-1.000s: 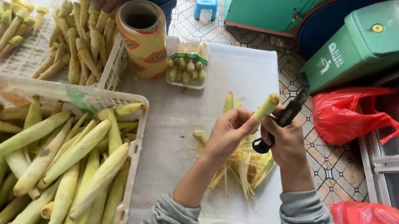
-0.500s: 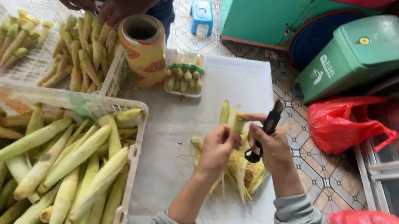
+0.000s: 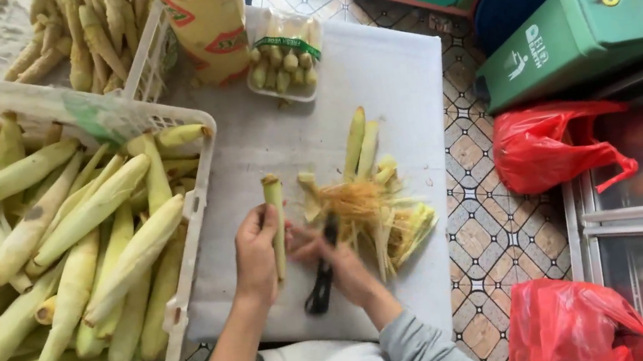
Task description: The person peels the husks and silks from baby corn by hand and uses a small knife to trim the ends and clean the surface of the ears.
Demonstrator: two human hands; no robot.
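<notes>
Item 1: left hand [image 3: 257,249], closed round a slim pale-green unhusked baby corn ear [image 3: 277,221]. We see the ear held upright approx. at mid-table, lower end inside the fist, tip clear above it.

Item 2: right hand [image 3: 343,266], closed on a black-handled knife [image 3: 322,278]. Handle points down toward the body; blade end hidden btwn the hands, so we cannot tell if it touches the ear.

Item 3: white-covered table [image 3: 381,70], carrying items 1–2 & the pieces below.

Item 4: heap of stripped green husks w/ tan silk threads [image 3: 367,199], just right of the hands, lying on the table.

Item 5: white plastic lattice crate [image 3: 184,286], left of the table, filled w/ long unhusked yellow-green corn ears [image 3: 89,215]; its rim is near the left hand.

Item 6: second white crate of smaller peeled ears [image 3: 75,39], top left, partly out of view.

Item 7: yellow-&-red cylindrical container [image 3: 208,19], far edge of the table.

Item 8: clear wrapped tray of small peeled corn [image 3: 283,63], just beside item 7.

Item 9: green plastic bin w/ lid [image 3: 595,21], on the tiled floor, right.

Item 10: red plastic bags, two: one [image 3: 554,146] below the bin, one [image 3: 572,325] at lower right.

We note grey sleeves on both arms.
</notes>
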